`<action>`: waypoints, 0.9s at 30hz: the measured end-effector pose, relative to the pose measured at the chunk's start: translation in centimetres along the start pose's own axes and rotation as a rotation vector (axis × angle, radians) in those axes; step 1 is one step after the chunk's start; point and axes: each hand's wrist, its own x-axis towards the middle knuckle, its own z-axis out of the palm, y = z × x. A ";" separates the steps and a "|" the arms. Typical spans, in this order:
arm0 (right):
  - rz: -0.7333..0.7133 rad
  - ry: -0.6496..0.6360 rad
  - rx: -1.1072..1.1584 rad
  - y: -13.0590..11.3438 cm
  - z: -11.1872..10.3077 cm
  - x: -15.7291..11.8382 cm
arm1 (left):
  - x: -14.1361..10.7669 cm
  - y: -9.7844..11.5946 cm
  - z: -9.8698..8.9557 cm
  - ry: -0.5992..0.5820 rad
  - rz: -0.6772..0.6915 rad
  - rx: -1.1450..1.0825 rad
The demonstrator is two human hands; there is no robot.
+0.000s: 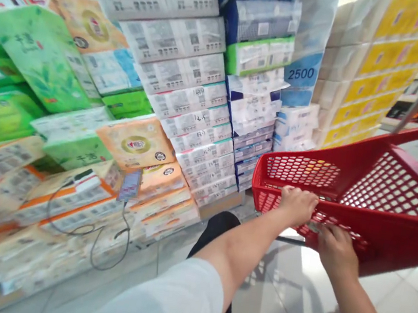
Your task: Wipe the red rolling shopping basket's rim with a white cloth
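Note:
A red plastic shopping cart [396,234] with lattice walls stands tilted across the right of the head view. My left hand [297,206] is closed over the cart's near rim, close to its left end. Just below and to the right, my right hand [338,250] has its fingers curled against the lattice of the near side wall. The tips of those fingers are partly hidden. Through the lattice I make out no goods inside the cart.
Stacked tissue packs in white wrap [190,71] rise ahead, with yellow-and-white packs [387,73] behind the cart. Green packs [36,54] and orange packs [137,141] fill the left. A phone-like device [129,185] with a cable lies on them. Tiled floor [282,301] is below.

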 end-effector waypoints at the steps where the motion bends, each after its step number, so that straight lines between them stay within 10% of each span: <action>1: 0.020 0.038 -0.005 0.0 -0.1 0.1 | 0.0 -0.1 0.0 0.004 0.004 0.001; 27: 0.246 0.170 0.006 -1.0 -2.4 1.1 | 0.1 -1.0 0.2 0.028 -0.009 -0.050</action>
